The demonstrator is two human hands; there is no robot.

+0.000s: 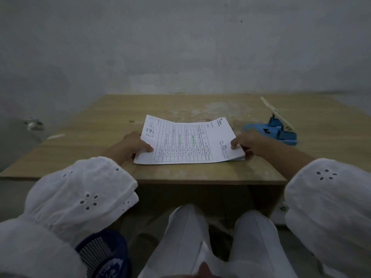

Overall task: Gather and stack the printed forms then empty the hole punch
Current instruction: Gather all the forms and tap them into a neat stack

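Both hands hold the stack of printed forms (188, 141) by its sides. The left hand (132, 146) has its thumb on top of the left edge, and the right hand (248, 141) pinches the near right corner with curled fingers. The stack lies on the wooden table (200, 173). Its top sheet is white with a ruled grid and green marks, and its far edge is bowed. The print is too small to read, and the fingers beneath the sheets are hidden. Right of the stack sits a blue hole punch (281, 131) with its pale lever raised, its left end behind the right hand. White eyelet sleeves (84, 189) fill the view nearer than the stack.
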